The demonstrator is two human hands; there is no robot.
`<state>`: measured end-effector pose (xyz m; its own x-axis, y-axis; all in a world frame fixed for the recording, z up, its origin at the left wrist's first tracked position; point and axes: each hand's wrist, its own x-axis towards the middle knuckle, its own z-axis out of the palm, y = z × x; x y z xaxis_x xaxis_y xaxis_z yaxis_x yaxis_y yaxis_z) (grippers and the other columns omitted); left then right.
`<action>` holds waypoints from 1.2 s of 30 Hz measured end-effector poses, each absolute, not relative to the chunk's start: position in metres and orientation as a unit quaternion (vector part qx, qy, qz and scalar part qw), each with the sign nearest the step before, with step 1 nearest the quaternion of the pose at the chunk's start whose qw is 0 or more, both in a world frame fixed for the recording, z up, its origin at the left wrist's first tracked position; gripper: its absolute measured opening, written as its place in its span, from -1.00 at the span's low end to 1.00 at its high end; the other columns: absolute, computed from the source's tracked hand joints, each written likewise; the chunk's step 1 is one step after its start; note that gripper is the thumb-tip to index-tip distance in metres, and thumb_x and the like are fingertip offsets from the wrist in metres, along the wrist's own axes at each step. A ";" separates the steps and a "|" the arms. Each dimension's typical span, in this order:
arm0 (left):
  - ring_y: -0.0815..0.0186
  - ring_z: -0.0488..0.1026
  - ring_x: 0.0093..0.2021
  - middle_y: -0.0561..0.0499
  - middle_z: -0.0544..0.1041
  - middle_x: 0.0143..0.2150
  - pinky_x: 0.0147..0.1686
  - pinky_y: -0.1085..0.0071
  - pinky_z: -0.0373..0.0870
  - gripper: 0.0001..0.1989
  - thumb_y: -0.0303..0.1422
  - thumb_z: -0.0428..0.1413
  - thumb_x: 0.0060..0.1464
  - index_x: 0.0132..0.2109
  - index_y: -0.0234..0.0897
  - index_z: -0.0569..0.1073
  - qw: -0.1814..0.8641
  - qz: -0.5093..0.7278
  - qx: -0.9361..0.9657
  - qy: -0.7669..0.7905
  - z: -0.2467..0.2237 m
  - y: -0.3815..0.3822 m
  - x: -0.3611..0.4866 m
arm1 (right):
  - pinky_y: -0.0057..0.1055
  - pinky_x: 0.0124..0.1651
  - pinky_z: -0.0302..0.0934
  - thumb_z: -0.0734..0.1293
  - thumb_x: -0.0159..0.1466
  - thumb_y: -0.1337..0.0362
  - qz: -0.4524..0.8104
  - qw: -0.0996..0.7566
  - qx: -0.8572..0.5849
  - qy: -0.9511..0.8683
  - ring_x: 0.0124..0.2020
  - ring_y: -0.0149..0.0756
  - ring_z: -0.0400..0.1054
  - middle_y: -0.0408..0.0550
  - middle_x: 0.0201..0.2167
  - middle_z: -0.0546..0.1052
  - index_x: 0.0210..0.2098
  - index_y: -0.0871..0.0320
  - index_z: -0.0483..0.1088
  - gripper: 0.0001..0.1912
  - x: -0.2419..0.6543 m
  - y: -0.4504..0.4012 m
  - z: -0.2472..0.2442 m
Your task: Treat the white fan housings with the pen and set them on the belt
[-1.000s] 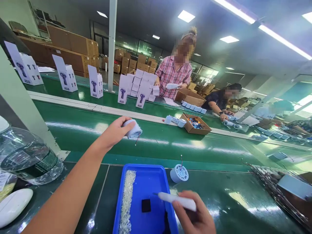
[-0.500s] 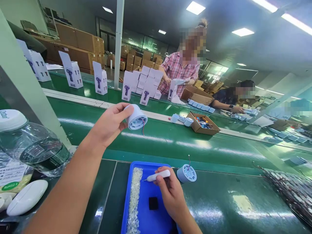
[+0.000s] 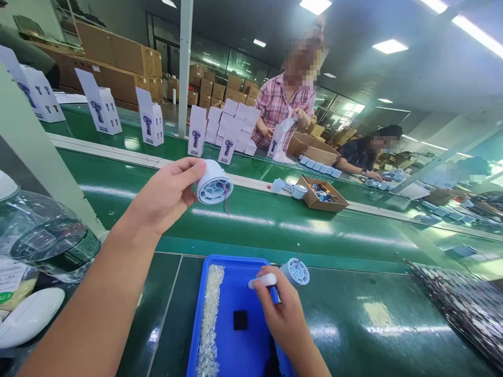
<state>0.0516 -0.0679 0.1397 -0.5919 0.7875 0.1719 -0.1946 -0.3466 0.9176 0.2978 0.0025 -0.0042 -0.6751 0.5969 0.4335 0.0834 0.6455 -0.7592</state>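
Observation:
My left hand (image 3: 168, 191) is closed on a light-blue round fan housing (image 3: 214, 183), held in the air with its ribbed open face toward me and thin red and blue wires hanging out. My right hand (image 3: 281, 303) grips a white pen-like tool (image 3: 263, 281) above a blue tray (image 3: 231, 259); its tip is hard to make out. Small clear plastic pieces (image 3: 211, 317) lie in a strip along the tray's left side. A black square block (image 3: 240, 320) rests on the tray floor. Just past my right hand, a second light-blue housing (image 3: 297, 272) sits on the table, its wire sticking up.
A water bottle (image 3: 55, 235) and a white rounded object (image 3: 33, 317) are at the left. Many wires (image 3: 459, 303) lie at the right. Across the green conveyor (image 3: 243, 230) stand white printed boxes (image 3: 151, 123), a carton of parts (image 3: 322, 195) and co-workers (image 3: 285, 99).
The white tool has turned, its thin tip no longer plainly visible. My view has shifted slightly. My left hand still holds the housing. The co-worker across has raised one hand at a box.

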 end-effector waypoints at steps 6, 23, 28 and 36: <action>0.45 0.34 -0.47 0.01 0.42 -0.43 -0.53 0.60 0.32 -0.88 -0.40 0.07 0.13 -0.32 -0.38 0.44 0.320 0.753 0.292 0.495 0.144 -0.065 0.056 | -0.51 -0.34 0.20 0.22 0.34 0.15 0.390 0.466 -0.361 -0.707 -0.40 -0.38 0.25 -0.15 -0.37 0.35 -0.21 0.08 0.27 -0.86 0.339 -0.022 -0.021; 0.41 0.33 -0.44 -0.01 0.40 -0.42 -0.48 0.52 0.28 -0.87 -0.37 0.09 0.13 -0.32 -0.37 0.42 0.295 0.750 0.308 0.505 0.143 -0.065 0.058 | -0.56 -0.40 0.18 0.20 0.36 0.20 0.353 0.469 -0.368 -0.721 -0.46 -0.43 0.23 -0.17 -0.40 0.34 -0.20 0.08 0.26 -0.90 0.348 -0.027 -0.037; 0.44 0.30 -0.46 0.02 0.39 -0.43 -0.51 0.57 0.28 -0.87 -0.36 0.09 0.11 -0.33 -0.36 0.43 0.310 0.744 0.309 0.505 0.144 -0.064 0.058 | -0.54 -0.43 0.17 0.20 0.35 0.18 0.358 0.469 -0.382 -0.712 -0.49 -0.43 0.22 -0.17 -0.42 0.34 -0.20 0.09 0.26 -0.88 0.348 -0.025 -0.041; 0.41 0.33 -0.44 0.02 0.42 -0.43 -0.51 0.56 0.30 -0.85 -0.30 0.16 0.02 -0.33 -0.31 0.45 0.312 0.740 0.297 0.517 0.142 -0.064 0.054 | -0.48 -0.36 0.14 0.19 0.35 0.12 0.386 0.445 -0.373 -0.717 -0.43 -0.36 0.21 -0.15 -0.41 0.34 -0.27 0.08 0.28 -0.83 0.339 -0.030 -0.038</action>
<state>0.0541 -0.0640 0.1420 -0.6297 0.7680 0.1168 -0.1537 -0.2706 0.9504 0.3394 -0.0298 -0.0381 -0.3261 0.8787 0.3487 0.1914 0.4226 -0.8859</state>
